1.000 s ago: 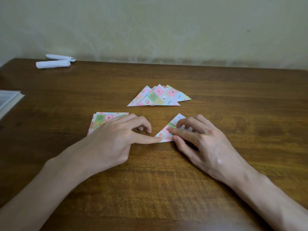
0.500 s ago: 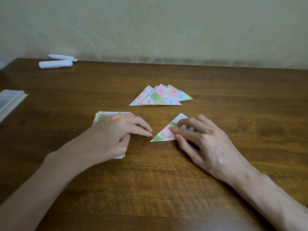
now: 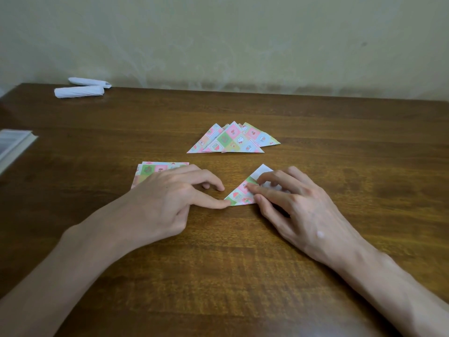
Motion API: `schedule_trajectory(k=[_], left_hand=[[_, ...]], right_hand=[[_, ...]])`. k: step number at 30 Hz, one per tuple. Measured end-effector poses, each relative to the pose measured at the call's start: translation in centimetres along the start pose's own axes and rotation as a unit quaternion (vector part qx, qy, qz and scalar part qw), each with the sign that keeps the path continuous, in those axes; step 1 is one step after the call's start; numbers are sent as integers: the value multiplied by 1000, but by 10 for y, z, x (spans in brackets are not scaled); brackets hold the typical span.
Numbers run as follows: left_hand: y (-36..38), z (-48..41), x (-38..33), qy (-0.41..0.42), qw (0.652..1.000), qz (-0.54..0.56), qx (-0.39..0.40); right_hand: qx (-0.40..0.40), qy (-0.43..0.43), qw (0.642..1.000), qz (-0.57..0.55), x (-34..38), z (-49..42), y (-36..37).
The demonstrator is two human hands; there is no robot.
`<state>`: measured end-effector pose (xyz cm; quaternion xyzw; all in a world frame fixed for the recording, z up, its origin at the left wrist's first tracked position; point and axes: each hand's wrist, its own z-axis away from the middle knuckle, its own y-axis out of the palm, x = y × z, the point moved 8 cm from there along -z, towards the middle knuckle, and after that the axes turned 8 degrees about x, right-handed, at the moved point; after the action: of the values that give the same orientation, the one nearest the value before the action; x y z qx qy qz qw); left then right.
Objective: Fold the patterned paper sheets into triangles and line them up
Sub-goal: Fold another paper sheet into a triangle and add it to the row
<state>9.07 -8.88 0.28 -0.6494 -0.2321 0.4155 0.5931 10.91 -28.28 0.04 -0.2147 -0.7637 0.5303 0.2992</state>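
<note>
1 folded triangle (image 3: 239, 196) under left hand (image 3: 165, 198) and right hand (image 3: 298, 205) fingertips

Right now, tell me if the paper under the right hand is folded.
Folded: the paper forms a triangle, white underside showing at top.

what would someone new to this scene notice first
Both hands meet mid-table over one small patterned triangle: the left hand touches its near-left corner with the thumb, while the right hand presses its fingers on it from the right. Just behind lies an overlapping fan of finished triangles, and a stack of unfolded sheets is partly hidden by the left hand.
</note>
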Motion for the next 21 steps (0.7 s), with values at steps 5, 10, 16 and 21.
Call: schedule_trajectory(k=[5,10,16,21], left_hand=[[1,0,0,9,1000,-3,0],[-5,1,2,24,1000,4,-20],[-5,2,-7,50,996,-60,-37],[-3,2,-8,57,991,-117,-16]], right_hand=[[-1,0,1000,0,0,1,0],[-2,0,1000,3,1,0,0],[3,2,1000,4,1,0,-1],[-1,5,1000,4,1,0,-1]])
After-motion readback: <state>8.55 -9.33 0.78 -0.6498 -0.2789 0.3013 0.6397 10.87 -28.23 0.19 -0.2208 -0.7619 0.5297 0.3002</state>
